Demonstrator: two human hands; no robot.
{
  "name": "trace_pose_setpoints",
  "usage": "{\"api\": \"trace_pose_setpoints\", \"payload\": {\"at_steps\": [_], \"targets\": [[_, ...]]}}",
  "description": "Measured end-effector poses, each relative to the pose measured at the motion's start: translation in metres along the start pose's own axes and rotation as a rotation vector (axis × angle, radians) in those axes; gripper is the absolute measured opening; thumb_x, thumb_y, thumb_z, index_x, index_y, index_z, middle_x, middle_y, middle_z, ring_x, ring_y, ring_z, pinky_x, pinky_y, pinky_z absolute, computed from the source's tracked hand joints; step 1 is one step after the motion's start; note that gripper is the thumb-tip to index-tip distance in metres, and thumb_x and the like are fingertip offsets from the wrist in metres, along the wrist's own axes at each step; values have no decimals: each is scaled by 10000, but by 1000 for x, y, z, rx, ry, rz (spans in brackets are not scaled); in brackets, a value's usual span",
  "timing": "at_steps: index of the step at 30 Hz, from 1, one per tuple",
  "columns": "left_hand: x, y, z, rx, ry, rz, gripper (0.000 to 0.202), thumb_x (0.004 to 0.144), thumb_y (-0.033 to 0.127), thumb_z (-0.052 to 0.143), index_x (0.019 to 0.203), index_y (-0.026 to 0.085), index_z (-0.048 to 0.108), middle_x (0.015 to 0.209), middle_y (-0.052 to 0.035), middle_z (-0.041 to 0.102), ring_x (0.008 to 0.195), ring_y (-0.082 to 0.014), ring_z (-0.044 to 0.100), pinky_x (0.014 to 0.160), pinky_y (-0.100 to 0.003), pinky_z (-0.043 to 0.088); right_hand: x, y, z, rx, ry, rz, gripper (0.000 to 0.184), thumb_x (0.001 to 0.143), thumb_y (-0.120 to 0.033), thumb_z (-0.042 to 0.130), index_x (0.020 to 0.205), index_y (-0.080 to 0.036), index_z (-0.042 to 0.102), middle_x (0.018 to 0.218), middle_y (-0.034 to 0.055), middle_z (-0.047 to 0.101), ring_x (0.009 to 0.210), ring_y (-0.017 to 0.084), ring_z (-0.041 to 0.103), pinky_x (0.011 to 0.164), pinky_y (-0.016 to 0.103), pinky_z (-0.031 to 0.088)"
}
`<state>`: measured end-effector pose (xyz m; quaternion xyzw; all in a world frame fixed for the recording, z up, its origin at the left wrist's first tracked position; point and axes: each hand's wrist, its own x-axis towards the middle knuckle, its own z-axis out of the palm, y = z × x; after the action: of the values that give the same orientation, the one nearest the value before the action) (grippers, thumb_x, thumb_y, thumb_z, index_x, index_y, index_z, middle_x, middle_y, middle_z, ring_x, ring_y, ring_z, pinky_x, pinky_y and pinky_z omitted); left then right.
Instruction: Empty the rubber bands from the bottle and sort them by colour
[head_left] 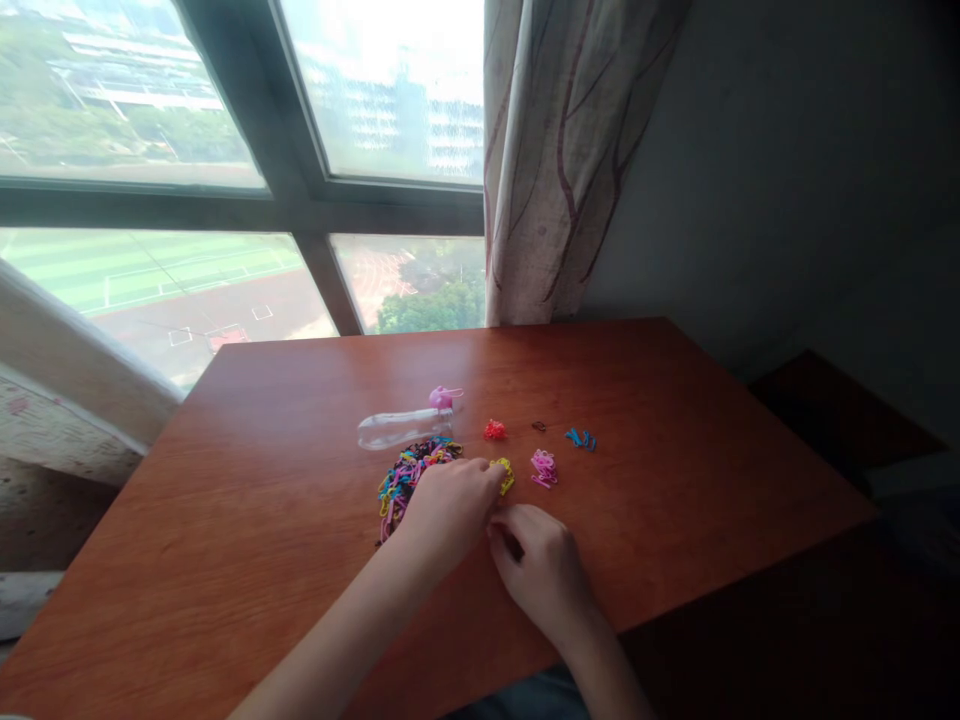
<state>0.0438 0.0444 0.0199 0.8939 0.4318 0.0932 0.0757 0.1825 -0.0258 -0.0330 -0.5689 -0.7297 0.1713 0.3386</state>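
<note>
My left hand reaches across the right edge of a mixed-colour pile of small loops, which look like tiny elastic bands or plastic pins. Its fingers are curled closed beside a small yellow heap, and their tips are mostly hidden. Just below, my right hand is closed with thumb and forefinger pinched together, close to the left fingers. Whatever either hand grips is too small or hidden to make out. A pink heap of the same loops lies right of the yellow one.
Behind the piles lie a clear plastic bottle and a pink cap. Further small heaps are red, dark brown and blue. The wooden table meets a window and curtain at the back.
</note>
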Motion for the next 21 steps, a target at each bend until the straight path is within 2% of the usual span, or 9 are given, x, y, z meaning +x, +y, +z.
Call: {"api": "trace_pose_setpoints", "payload": {"at_steps": [6, 10, 14, 16, 21], "targets": [[-20, -8, -7, 22, 25, -40, 192, 921, 196, 471, 818, 211, 632, 764, -44, 697, 690, -209, 677, 530, -260, 400, 2, -5, -4, -27, -32, 12, 168, 898, -127, 505, 811, -218, 617, 743, 10, 659, 704, 164, 607, 659, 253, 386], [-50, -18, -8, -53, 140, -93, 215, 939, 247, 453, 878, 235, 659, 809, -24, 725, 702, -179, 683, 559, -243, 425, 3, -8, -6, -60, -44, 17, 146, 889, -134, 527, 816, -221, 618, 736, 3, 653, 692, 158, 594, 646, 254, 381], [-85, -27, 2, -130, 230, -198, 184, 925, 281, 483, 899, 249, 663, 764, 14, 726, 595, -144, 660, 536, -225, 445, 4, -9, -5, -83, -39, 17, 145, 875, -123, 535, 816, -221, 624, 723, -1, 654, 678, 153, 592, 642, 249, 377], [-100, -30, 9, -168, 289, -208, 178, 916, 278, 489, 927, 252, 665, 792, 16, 743, 611, -142, 680, 541, -216, 470, 5, -9, -4, -96, -37, 23, 144, 869, -122, 538, 805, -223, 619, 715, -2, 652, 668, 151, 591, 630, 247, 368], [-117, -35, 22, -210, 382, -211, 173, 908, 264, 496, 943, 240, 664, 862, 4, 768, 701, -153, 726, 620, -211, 535, 5, -10, -3, -93, -42, 43, 135, 862, -124, 545, 791, -224, 602, 720, -5, 652, 661, 147, 585, 615, 247, 351]]}}
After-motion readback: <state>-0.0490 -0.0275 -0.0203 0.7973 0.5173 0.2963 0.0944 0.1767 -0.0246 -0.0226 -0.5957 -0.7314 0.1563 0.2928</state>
